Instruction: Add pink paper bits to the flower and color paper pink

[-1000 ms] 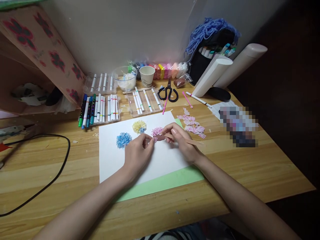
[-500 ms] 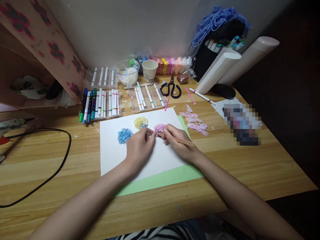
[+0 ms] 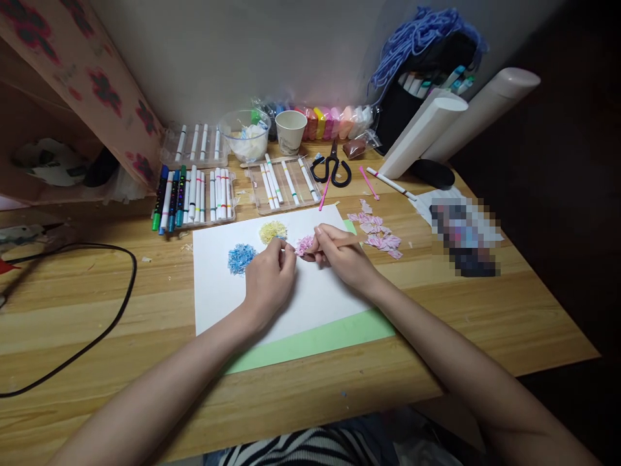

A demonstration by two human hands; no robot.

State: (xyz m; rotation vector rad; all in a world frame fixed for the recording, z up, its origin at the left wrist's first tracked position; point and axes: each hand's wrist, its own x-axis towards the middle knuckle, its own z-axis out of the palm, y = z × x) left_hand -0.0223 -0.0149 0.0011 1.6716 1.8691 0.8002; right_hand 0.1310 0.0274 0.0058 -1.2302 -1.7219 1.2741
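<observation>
A white paper sheet (image 3: 228, 304) lies over a green sheet (image 3: 301, 353) on the desk. On it are a blue crumpled-paper clump (image 3: 239, 259), a yellow one (image 3: 272, 231) and a pink one (image 3: 305, 245). My right hand (image 3: 342, 255) grips a flat wooden craft stick (image 3: 348, 241) at the pink clump's right side. My left hand (image 3: 272, 268) is closed in a pinch just left of the pink clump; whatever its fingertips hold is too small to make out. Crinkled pink paper strips (image 3: 376, 226) lie right of the sheet.
Marker cases (image 3: 284, 184), black-handled scissors (image 3: 332, 169), a paper cup (image 3: 291, 133) and a clear bowl (image 3: 245, 139) stand behind the sheet. White bottles (image 3: 422, 136) lean at right beside a pen holder (image 3: 400, 120). A black cable (image 3: 130, 291) curves along the left.
The craft stick has swung to a flatter angle as my right hand turned and rose slightly. My left fingertips have drawn a little left, away from the pink clump.
</observation>
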